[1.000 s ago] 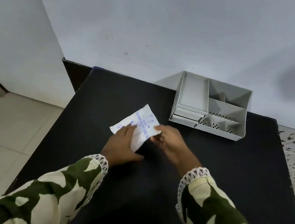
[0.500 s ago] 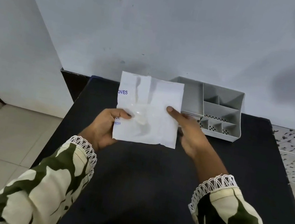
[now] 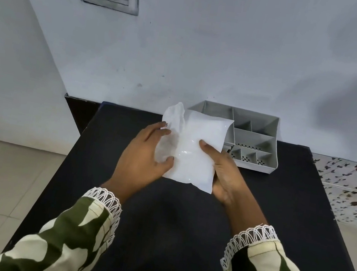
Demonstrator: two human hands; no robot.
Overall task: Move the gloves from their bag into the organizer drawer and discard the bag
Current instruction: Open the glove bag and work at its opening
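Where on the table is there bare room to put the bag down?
The table is bare left of the left hand, right of the right hand, and near the sleeves. The only clutter is the organizer at the back, partly behind the bag.

One bag [image 3: 194,147], one organizer [image 3: 254,143], two hands, one table [image 3: 278,211].

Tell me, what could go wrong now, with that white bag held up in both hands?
1. The bag looks slick and glossy, pinched only at its edges by the left hand and right hand; it could slip onto the black table.
2. It hides part of the grey organizer, so reaching for the drawer may be half blind.
3. Tearing it open hard might scatter the gloves.
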